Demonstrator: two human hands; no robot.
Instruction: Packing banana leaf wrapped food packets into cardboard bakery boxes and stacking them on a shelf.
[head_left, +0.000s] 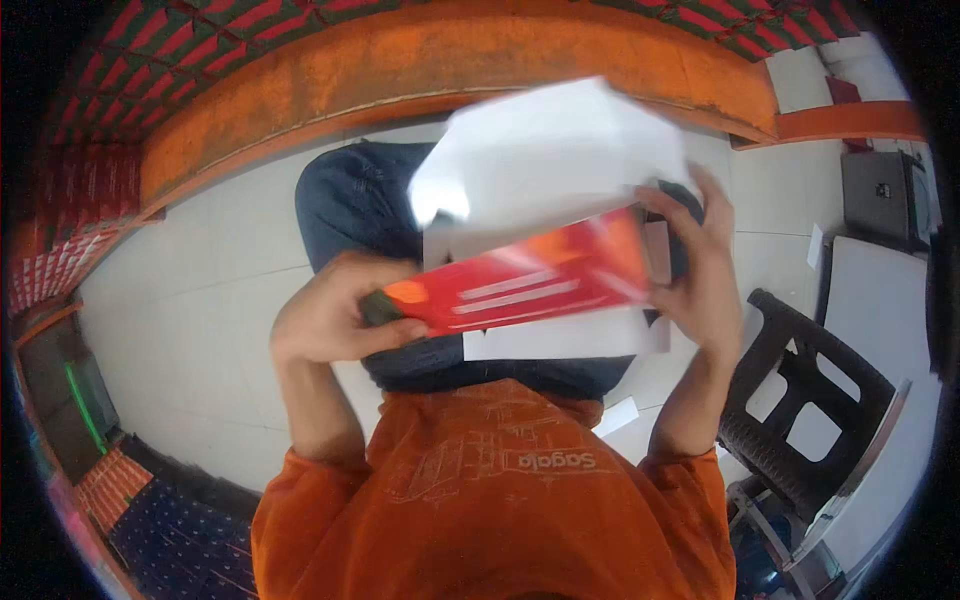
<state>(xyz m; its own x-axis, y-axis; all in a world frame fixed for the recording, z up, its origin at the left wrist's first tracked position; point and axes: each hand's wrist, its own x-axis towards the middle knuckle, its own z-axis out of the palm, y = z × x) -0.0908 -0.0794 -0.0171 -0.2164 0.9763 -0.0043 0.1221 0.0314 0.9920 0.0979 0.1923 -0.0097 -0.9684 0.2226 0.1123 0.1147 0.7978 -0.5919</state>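
Note:
A long red carton (540, 281) with orange patches and pale lines of writing hangs slantwise above my lap, blurred by motion. Its left end is in my left hand (345, 307), the thumb along the lower edge and the fingers behind. My right hand (701, 262) is curled around the right end, thumb below and fingers above. Just beyond the carton is a white sheet (555, 157), blurred and bent; the right fingers reach its lower right edge, but I cannot tell if they hold it. Beneath the carton, a white cardboard piece (555, 341) with cut edges lies across my legs (360, 202).
An orange beam (450, 64) crosses ahead, with rows of red-and-dark packs (172, 45) behind it. At right, a black plastic stool (817, 382) stands near a dark box (877, 195). Pale floor tiles (195, 300) surround my legs; a paper scrap (619, 415) lies beside me.

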